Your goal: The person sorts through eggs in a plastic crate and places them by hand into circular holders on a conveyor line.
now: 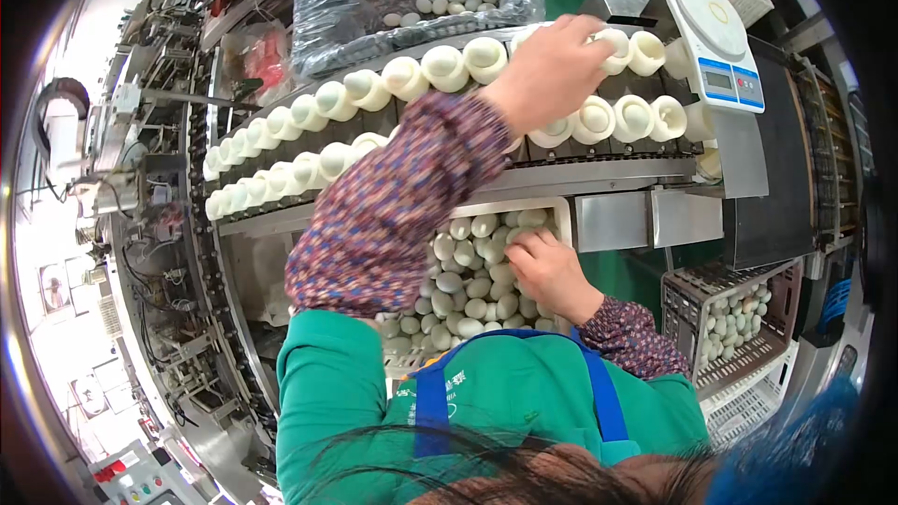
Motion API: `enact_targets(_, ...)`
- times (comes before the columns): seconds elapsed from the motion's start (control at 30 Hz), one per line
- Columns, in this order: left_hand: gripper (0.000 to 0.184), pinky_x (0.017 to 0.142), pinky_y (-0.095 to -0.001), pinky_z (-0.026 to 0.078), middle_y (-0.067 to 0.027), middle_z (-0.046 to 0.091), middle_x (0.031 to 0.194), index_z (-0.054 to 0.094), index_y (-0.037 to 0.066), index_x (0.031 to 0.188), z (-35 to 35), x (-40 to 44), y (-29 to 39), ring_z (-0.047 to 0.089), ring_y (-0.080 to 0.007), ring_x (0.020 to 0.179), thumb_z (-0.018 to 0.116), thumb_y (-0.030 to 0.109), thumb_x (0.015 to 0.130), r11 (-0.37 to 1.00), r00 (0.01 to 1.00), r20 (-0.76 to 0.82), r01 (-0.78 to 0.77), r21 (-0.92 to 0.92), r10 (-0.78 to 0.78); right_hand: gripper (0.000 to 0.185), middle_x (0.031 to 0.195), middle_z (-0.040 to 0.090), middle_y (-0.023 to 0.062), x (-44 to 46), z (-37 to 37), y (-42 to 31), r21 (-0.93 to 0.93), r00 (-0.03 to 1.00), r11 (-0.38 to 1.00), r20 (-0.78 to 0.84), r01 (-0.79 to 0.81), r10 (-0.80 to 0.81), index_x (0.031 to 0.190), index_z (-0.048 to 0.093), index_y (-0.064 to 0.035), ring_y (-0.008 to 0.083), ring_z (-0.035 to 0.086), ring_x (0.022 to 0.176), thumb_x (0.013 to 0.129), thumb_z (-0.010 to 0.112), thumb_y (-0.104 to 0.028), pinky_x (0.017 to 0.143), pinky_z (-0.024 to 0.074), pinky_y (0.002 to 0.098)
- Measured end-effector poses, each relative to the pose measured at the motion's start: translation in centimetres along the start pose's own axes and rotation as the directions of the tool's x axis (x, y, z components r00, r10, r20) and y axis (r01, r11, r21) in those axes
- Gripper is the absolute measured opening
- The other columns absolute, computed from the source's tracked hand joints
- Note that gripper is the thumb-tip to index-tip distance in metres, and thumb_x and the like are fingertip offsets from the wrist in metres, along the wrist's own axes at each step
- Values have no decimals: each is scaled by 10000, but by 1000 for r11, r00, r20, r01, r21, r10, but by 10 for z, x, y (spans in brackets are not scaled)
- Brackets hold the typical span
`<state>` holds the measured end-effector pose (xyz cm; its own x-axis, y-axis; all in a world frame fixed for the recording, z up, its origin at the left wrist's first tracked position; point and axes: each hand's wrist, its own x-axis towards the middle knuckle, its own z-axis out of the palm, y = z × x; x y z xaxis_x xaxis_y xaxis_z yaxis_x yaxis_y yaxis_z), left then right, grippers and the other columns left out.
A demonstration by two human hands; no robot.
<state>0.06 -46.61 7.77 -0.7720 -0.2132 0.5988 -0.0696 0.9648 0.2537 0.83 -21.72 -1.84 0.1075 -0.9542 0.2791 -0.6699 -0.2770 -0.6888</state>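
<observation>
Eggs (477, 285) lay piled in the crate (567, 222), much of its left side hidden by the left sleeve (374, 215). The right hand (552, 271), fingers bent, touched eggs by the crate's far right corner; whether it gripped one I could not tell. The left hand (557, 65), fingers curled narrow, covered some cups (404, 78) in the far row, near the right end of the conveyor (599, 171); anything in its grasp was hidden. Beyond, the scale's display (718, 80) was too small to read, and the apron's lettering (456, 383) was illegible.
</observation>
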Motion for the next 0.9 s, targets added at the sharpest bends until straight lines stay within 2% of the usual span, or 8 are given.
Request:
enact_targets(0.1, 302, 854, -384, 527, -149, 647, 1164, 654, 44, 1119, -85, -43, 34, 631, -311, 1072, 729, 41, 826, 988, 989, -76, 123, -91, -130, 220, 1134, 605, 104, 3, 3, -4, -209, 985, 967, 114, 149, -127, 943, 661, -68, 284, 547, 1117, 731, 639, -124, 909, 448, 419)
enact_targets(0.2, 351, 801, -305, 540, -111, 661, 1203, 639, 35, 1180, -183, -71, 61, 657, -225, 1018, 739, 26, 844, 965, 947, -246, 157, -210, -208, 211, 1132, 600, 104, 11, 16, -11, -302, 985, 939, 94, 164, -142, 950, 660, -69, 281, 546, 1125, 746, 628, -113, 925, 444, 426)
enact_targets(0.23, 283, 838, -309, 531, -146, 658, 1211, 622, -7, 1197, -216, -69, 86, 653, -221, 1066, 633, 118, 943, 932, 910, -295, 200, -303, -291, 234, 1135, 601, 112, 13, 19, -13, -313, 984, 935, 115, 164, -135, 975, 657, -68, 289, 545, 1138, 748, 629, -115, 938, 438, 437)
enact_targets(0.33, 528, 947, -386, 561, -256, 590, 1308, 495, -58, 1362, -300, -72, 98, 613, -324, 1206, 547, 312, 989, 916, 912, -411, -170, -364, 6, 305, 1127, 604, 125, 16, 29, -20, -276, 978, 949, 180, 154, -107, 1048, 653, -75, 314, 547, 1108, 743, 662, -93, 938, 420, 461)
enact_targets(0.43, 531, 949, -388, 560, -257, 588, 1309, 491, -58, 1366, -356, -89, 84, 610, -326, 1209, 545, 313, 990, 931, 882, -456, -261, -256, 122, 390, 1154, 588, 119, 28, 62, -19, -273, 973, 952, 215, 142, -83, 1138, 632, -91, 317, 540, 1105, 751, 670, -78, 934, 411, 470)
enact_targets(0.53, 535, 953, -392, 560, -260, 586, 1312, 484, -58, 1371, -378, -135, 70, 606, -329, 1214, 542, 314, 992, 938, 875, -484, -151, -313, -21, 427, 1164, 592, 102, 30, 69, -52, -228, 968, 969, 249, 94, -36, 1172, 618, -98, 299, 547, 1101, 751, 689, -89, 905, 423, 453)
enact_targets(0.83, 547, 962, -403, 558, -267, 578, 1318, 463, -58, 1386, -339, -121, 79, 594, -339, 1228, 535, 320, 998, 886, 817, -576, -296, -357, 41, 413, 1125, 610, 72, 33, 82, -52, -242, 965, 968, 264, 62, 4, 1154, 632, -113, 285, 553, 1068, 746, 696, -106, 873, 428, 449)
enact_targets(0.9, 550, 965, -405, 557, -268, 577, 1319, 459, -58, 1390, -383, -147, 14, 592, -341, 1232, 533, 321, 999, 870, 806, -591, -317, -377, 37, 421, 1123, 605, 76, 33, 81, -51, -232, 970, 970, 244, 67, -8, 1155, 626, -109, 285, 554, 1062, 742, 704, -103, 881, 425, 446)
